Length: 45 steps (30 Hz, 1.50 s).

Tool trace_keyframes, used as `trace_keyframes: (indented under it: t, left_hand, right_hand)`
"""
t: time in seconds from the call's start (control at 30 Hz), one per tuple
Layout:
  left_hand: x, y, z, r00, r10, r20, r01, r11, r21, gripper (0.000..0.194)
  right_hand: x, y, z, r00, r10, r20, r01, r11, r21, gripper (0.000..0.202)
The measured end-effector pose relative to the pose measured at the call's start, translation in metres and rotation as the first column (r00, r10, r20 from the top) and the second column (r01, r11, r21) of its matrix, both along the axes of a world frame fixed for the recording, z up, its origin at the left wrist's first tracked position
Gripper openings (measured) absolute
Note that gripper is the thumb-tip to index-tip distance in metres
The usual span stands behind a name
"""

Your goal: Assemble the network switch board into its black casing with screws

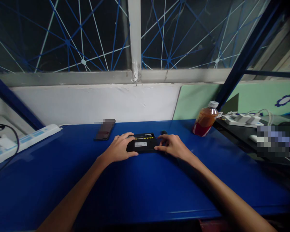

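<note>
A flat black case (pixel 149 148) with a white label and a row of yellow marks lies on the blue table (pixel 125 193). A narrow recess shows along its far side. My left hand (pixel 119 148) is closed around the left end, thumb at the near edge and fingers over the far part. At the right end, my right hand (pixel 172 145) has its thumb and curled forefinger against the case's side; its other fingers are partly hidden. Just beyond the right hand sits a small dark object (pixel 163 132), too unclear to name.
A dark phone (pixel 105 130) lies to the left. Farther left is a white power strip (pixel 26 141) with a black cable. A bottle of reddish-orange drink (pixel 205 119) stands at the back right. Another power strip (pixel 243 120) rests on the black surface at right.
</note>
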<state>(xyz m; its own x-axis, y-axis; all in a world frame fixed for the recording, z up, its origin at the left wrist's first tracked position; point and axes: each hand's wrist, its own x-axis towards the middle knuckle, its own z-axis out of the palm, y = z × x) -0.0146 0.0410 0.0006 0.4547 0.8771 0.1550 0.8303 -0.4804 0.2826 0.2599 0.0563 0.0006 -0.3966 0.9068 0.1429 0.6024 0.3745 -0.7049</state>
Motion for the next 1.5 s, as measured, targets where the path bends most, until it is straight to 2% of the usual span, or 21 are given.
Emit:
trace_keyframes:
  t: [0.1, 0.2, 0.33, 0.4, 0.6, 0.93, 1.37, 1.5]
  left_hand:
    - [0.001, -0.001, -0.001, 1.0, 0.001, -0.01, -0.001, 1.0, 0.015, 0.063]
    - [0.001, -0.001, -0.002, 1.0, -0.009, 0.021, 0.008, 1.0, 0.021, 0.065]
    - [-0.001, 0.001, -0.002, 0.998, -0.005, 0.057, 0.005, 1.0, -0.003, 0.066]
    - [-0.001, 0.001, -0.001, 0.998, -0.001, 0.064, 0.002, 1.0, -0.01, 0.067]
    - [0.001, -0.001, 0.003, 0.998, 0.012, 0.065, -0.011, 1.0, -0.009, 0.066]
    - [-0.001, 0.001, 0.002, 0.997, -0.017, 0.071, 0.017, 1.0, -0.008, 0.058]
    - [-0.007, 0.004, 0.005, 0.992, -0.017, 0.121, 0.021, 0.999, -0.032, 0.055]
    - [-0.009, 0.005, 0.003, 0.993, -0.02, 0.118, 0.024, 0.999, -0.028, 0.057]
  right_hand:
    - [0.0, -0.002, -0.003, 0.999, 0.038, -0.029, -0.041, 0.993, -0.114, 0.047]
    - [-0.003, -0.003, -0.01, 0.994, 0.072, -0.087, -0.086, 0.983, -0.165, 0.039]
    - [-0.005, -0.001, -0.015, 0.968, -0.009, -0.25, -0.074, 0.945, -0.32, 0.041]
    - [-0.005, 0.0, -0.014, 0.943, -0.062, -0.326, -0.062, 0.932, -0.357, 0.043]
    - [-0.006, -0.001, -0.008, 0.899, -0.072, -0.431, -0.071, 0.949, -0.306, 0.048]
    - [-0.007, -0.001, -0.015, 0.942, -0.043, -0.334, -0.039, 0.972, -0.233, 0.037]
    - [-0.009, -0.002, -0.014, 0.948, -0.007, -0.318, -0.054, 0.981, -0.184, 0.04]
    - [-0.009, -0.002, -0.016, 0.946, 0.006, -0.325, -0.077, 0.975, -0.207, 0.042]
